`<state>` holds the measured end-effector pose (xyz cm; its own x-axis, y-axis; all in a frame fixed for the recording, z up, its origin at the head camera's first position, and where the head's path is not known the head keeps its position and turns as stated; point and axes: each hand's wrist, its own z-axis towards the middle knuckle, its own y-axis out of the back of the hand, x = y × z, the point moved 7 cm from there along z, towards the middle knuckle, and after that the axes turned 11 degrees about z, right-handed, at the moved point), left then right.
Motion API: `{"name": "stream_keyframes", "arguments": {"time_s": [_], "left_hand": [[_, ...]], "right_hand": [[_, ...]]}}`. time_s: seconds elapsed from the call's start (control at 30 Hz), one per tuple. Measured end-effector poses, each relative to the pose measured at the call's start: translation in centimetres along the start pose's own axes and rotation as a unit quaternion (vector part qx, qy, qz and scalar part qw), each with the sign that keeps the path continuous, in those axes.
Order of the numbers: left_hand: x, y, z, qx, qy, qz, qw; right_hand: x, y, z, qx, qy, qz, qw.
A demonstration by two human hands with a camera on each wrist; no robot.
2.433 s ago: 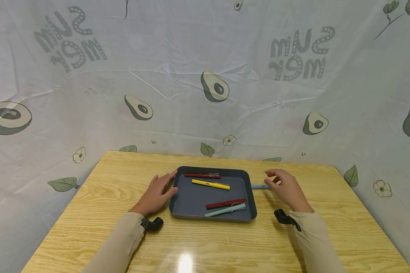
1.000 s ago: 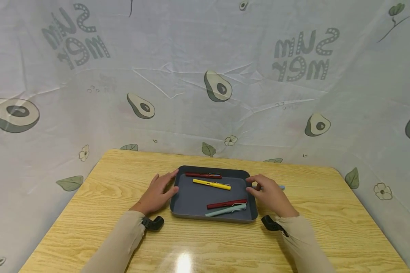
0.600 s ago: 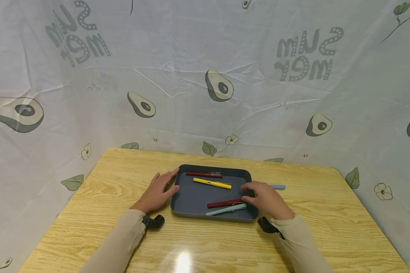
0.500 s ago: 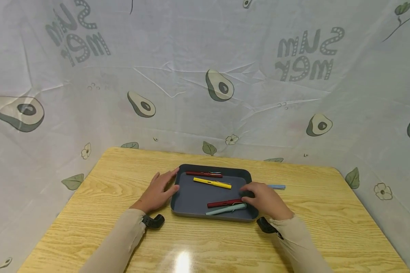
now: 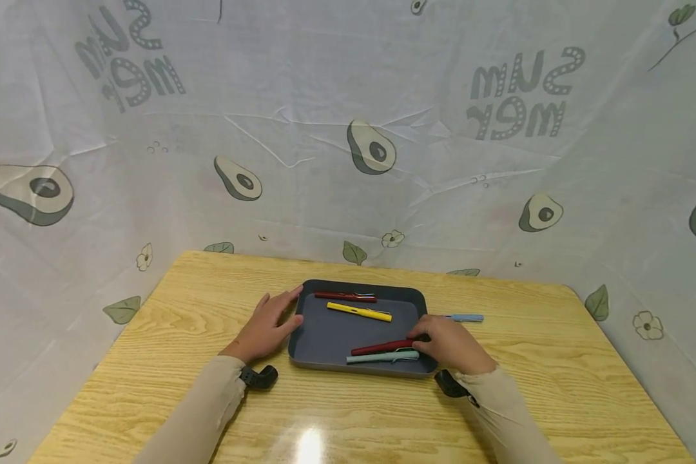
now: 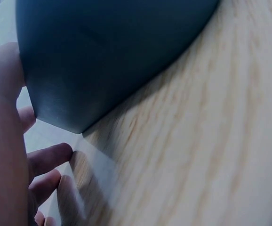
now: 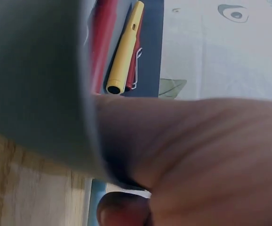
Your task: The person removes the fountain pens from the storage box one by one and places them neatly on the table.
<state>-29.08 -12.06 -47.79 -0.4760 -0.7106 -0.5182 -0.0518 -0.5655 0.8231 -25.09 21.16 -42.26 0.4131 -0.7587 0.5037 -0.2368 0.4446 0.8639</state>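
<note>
A dark grey tray [image 5: 325, 341] holds several pens. My right hand [image 5: 455, 345] reaches over its right wall, thumb and fingers pinching the clip end of a dark red pen [image 5: 379, 348]. Just in front of that pen lies a mint-green pen [image 5: 377, 357]. A yellow pen [image 5: 358, 312] and a second dark red pen [image 5: 345, 296] lie farther back; the right wrist view shows the yellow pen [image 7: 126, 52] beyond the hand. My left hand [image 5: 265, 327] rests at the tray's left side with fingers extended, its thumb [image 6: 6, 70] against the wall.
On the wooden table [image 5: 354, 419], a light blue pen [image 5: 466, 318] lies right of the tray, partly hidden behind the right hand. A pale curtain [image 5: 301, 219] printed with avocados hangs behind the table's far edge.
My right hand has moved left from beside the blue pen into the tray and taken hold of the nearer dark red pen. The mint-green pen has turned slightly. The left hand stays put.
</note>
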Motion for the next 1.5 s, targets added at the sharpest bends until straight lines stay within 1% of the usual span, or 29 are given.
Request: {"name": "stream_keyframes", "arguments": {"time_s": [0.07, 0.17, 0.33, 0.43, 0.57, 0.83, 1.07, 1.33, 1.5], "left_hand": [[0.0, 0.0, 0.0, 0.0, 0.001, 0.0, 1.0], [0.1, 0.1, -0.1, 0.001, 0.003, 0.003, 1.0], [0.1, 0.0, 0.0, 0.001, 0.001, 0.005, 1.0], [0.1, 0.0, 0.0, 0.0, 0.0, 0.005, 1.0], [0.1, 0.0, 0.1, -0.001, 0.0, 0.004, 1.0], [0.1, -0.3, -0.3, -0.003, 0.001, 0.008, 1.0], [-0.2, -0.3, -0.6, -0.007, 0.002, 0.008, 0.9999], [-0.1, -0.3, -0.7, -0.006, -0.005, 0.011, 0.9999], [-0.2, -0.2, -0.8, -0.007, -0.008, 0.01, 0.9999]], "right_hand": [[0.1, 0.0, 0.0, 0.009, -0.001, 0.006, 1.0], [0.0, 0.0, 0.0, 0.013, -0.016, 0.018, 1.0], [-0.2, 0.1, 0.2, -0.003, -0.035, 0.026, 0.999], [-0.3, 0.3, 0.2, -0.022, -0.032, 0.031, 0.999], [-0.3, 0.7, 0.2, -0.044, -0.015, 0.039, 0.998], [-0.4, 1.0, -0.1, -0.069, -0.008, 0.046, 0.997], [-0.1, 1.2, -0.4, -0.085, 0.01, 0.052, 0.995], [0.0, 1.2, -0.7, -0.104, 0.003, 0.055, 0.993], [0.0, 1.0, -0.9, -0.108, 0.0, 0.054, 0.993]]}}
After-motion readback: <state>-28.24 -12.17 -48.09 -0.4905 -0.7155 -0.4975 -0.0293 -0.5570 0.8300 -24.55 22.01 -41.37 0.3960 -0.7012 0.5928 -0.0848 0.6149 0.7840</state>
